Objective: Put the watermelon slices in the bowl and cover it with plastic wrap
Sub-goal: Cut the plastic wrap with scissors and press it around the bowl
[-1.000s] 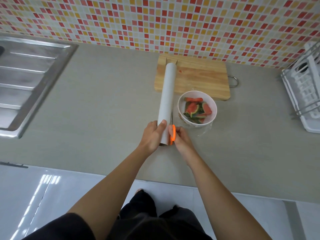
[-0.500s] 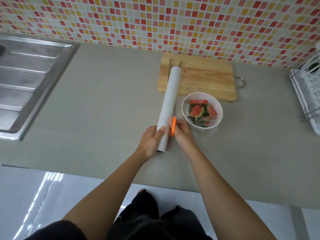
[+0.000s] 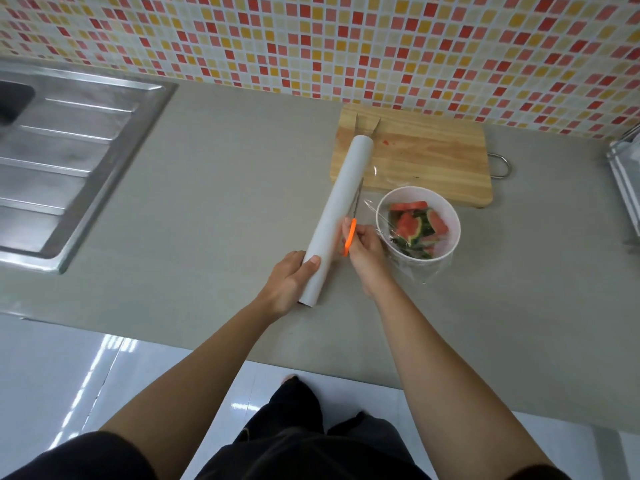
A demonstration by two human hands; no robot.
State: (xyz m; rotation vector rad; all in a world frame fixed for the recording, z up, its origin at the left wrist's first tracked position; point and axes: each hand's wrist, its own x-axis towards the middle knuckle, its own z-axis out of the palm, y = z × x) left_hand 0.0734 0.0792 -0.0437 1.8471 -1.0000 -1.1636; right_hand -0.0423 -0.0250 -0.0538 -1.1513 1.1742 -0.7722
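Note:
A white bowl (image 3: 446, 247) on the grey counter holds several watermelon slices (image 3: 408, 225). A clear sheet of plastic wrap (image 3: 420, 271) lies over the bowl and hangs down its near side. Left of the bowl lies the white plastic wrap roll (image 3: 341, 199), its far end resting on the cutting board. My left hand (image 3: 289, 284) grips the roll's near end. My right hand (image 3: 363, 251) holds orange-handled scissors (image 3: 351, 233), their blades running along the roll between it and the bowl.
A wooden cutting board (image 3: 426, 161) with a metal ring sits behind the bowl against the tiled wall. A steel sink drainboard (image 3: 69, 157) fills the left. A white dish rack (image 3: 625, 178) stands at the right edge. The counter's front edge is near my body.
My right hand has pushed the scissors away from me along the roll, further up the film. The left hand keeps its hold on the roll's near end.

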